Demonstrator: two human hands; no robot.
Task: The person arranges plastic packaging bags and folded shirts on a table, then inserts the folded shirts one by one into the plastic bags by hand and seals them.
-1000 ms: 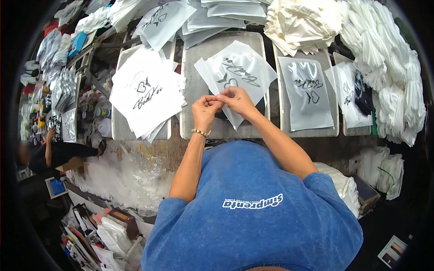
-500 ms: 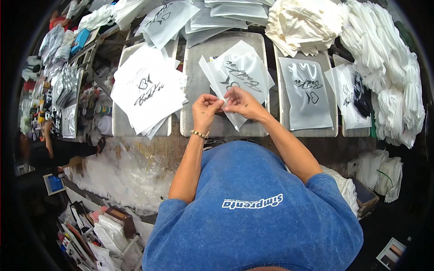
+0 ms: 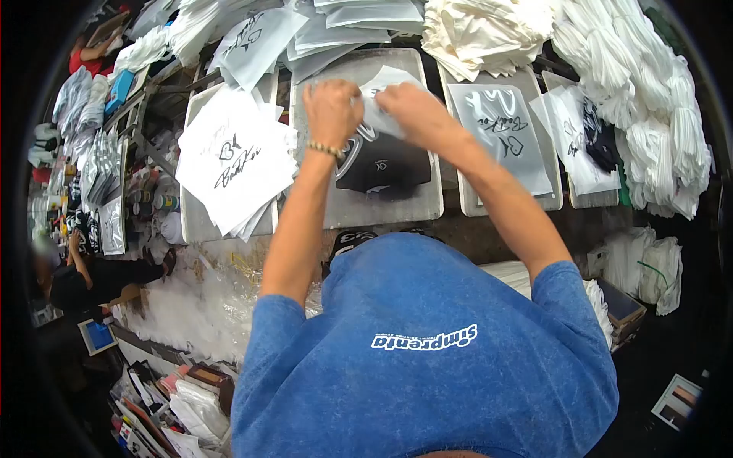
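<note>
Over the middle board, my left hand and my right hand pinch a translucent plastic bag between them, slightly blurred by motion. Both hands have closed fingers. Just below the bag lies a black folded garment with a small pale emblem and part of a larger white print. To the left is a stack of white printed sheets, bearing a black heart-and-script design. On the right board rests a frosted bag with a similar design.
Frosted bags are piled at the back, beside cream folded cloth. White garments hang in bundles at the right. A white bag and black cloth lie nearby. Another person sits at far left.
Both hands have moved up, away from my body, and farther apart with the plastic bag. The black garment on the middle board has come into view.
</note>
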